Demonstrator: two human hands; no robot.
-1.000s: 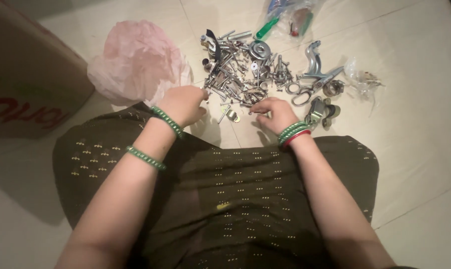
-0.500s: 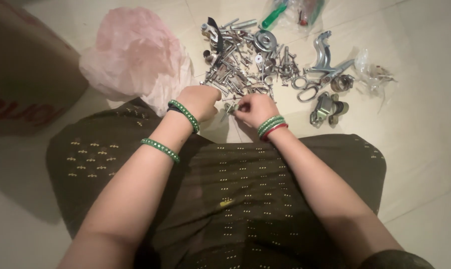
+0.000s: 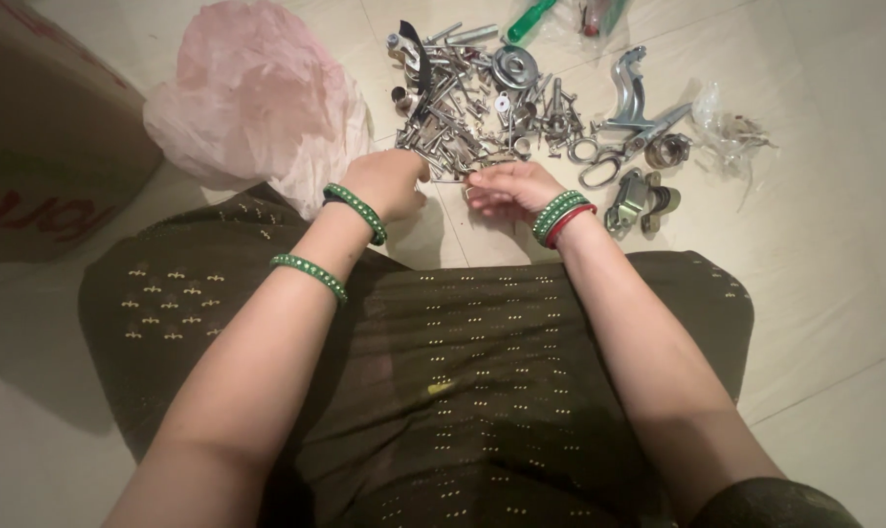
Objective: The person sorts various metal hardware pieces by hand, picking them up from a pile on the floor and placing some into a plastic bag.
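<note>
A heap of metal screws, bolts and washers [image 3: 472,103] lies on the pale floor in front of my lap. My left hand [image 3: 389,181] is closed at the heap's near edge, its fingertips pinching a thin screw [image 3: 447,180] that points right. My right hand [image 3: 507,188] is just beside it, fingers curled around a small metal part that is mostly hidden in the hand. The two hands almost touch. Green bangles ring both wrists, with a red one on the right.
A crumpled pink plastic bag [image 3: 252,98] lies left of the heap, and a cardboard box [image 3: 42,127] stands at far left. Scissors [image 3: 599,161], a curved metal handle [image 3: 627,88], metal clamps [image 3: 639,200], a clear bag [image 3: 731,132] and a green-handled tool [image 3: 531,20] lie to the right and beyond.
My right hand slid left from the floor, took up the small brass part and met my left hand. Both hands then moved up to the heap's near edge.
</note>
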